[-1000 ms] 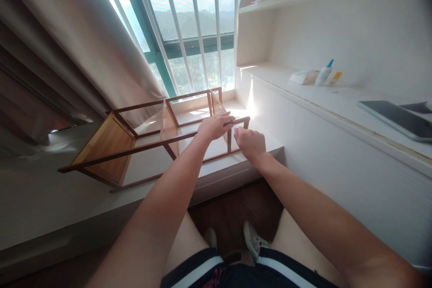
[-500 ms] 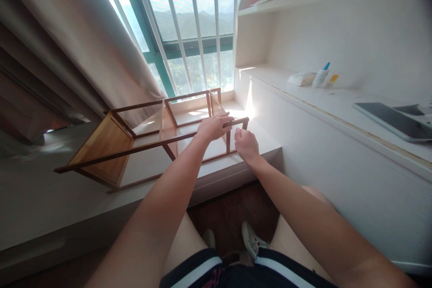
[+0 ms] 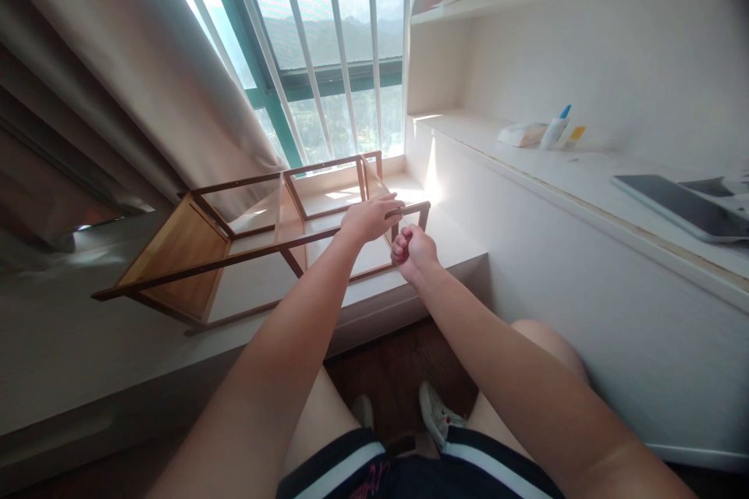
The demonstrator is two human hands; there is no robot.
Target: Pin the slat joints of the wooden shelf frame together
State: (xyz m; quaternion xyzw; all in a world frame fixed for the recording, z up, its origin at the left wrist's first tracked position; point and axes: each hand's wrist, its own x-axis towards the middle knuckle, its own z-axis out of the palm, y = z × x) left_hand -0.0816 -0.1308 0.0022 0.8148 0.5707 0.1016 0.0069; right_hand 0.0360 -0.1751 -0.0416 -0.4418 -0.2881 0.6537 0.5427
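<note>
A brown wooden rack frame lies on its side on the white window ledge. My left hand is closed over the frame's near top rail, close to its right corner. My right hand is a fist just below that corner, gripping a thin metal tool whose shaft points up at the joint; I cannot make out the tool itself.
A beige curtain hangs at the left, beside the barred window. On the white desk at right lie a tablet, a small bottle and a pale packet. My knees and shoes are below, over a dark floor.
My right hand has dropped slightly and turned, moving left under the frame's corner and closing into a tighter fist. My left hand stays on the rail.
</note>
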